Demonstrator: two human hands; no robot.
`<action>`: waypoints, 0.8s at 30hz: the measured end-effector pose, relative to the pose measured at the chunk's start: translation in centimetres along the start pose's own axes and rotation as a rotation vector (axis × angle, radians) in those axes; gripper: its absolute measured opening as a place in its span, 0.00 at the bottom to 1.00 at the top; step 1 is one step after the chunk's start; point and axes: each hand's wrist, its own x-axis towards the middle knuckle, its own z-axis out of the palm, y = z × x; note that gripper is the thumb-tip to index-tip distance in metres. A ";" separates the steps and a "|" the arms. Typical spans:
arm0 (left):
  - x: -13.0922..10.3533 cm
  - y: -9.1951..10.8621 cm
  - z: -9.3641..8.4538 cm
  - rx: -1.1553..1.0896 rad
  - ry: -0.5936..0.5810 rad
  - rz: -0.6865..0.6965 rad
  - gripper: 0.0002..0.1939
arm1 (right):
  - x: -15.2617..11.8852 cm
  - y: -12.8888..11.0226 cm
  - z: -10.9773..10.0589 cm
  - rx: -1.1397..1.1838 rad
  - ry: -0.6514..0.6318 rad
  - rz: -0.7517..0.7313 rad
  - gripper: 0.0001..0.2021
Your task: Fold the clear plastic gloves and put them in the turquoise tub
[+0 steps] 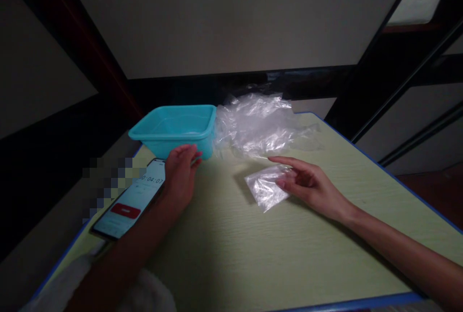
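Note:
My right hand [314, 187] grips a small folded clear plastic bag [269, 189] by its right side, with the thumb on top and the index finger stretched out above it. The folded bag is just over the tabletop, near the middle. My left hand [181, 172] is at the front of a turquoise plastic basin [171, 136], its fingers loosely curled and a little apart. Nothing shows between them, though part of the fingers is hidden. Right of the basin lies a crumpled heap of clear plastic bags [258, 126].
A phone [130, 201] showing a running timer lies at the table's left edge, partly behind my left forearm. The pale yellow table [224, 254] has a blue rim. A panel wall [231, 18] with a dark lower strip stands behind it.

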 end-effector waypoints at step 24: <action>0.5 0.8 -0.4 -0.406 0.072 -0.078 0.12 | 0.1 -0.4 -0.5 -0.160 0.027 0.110 0.22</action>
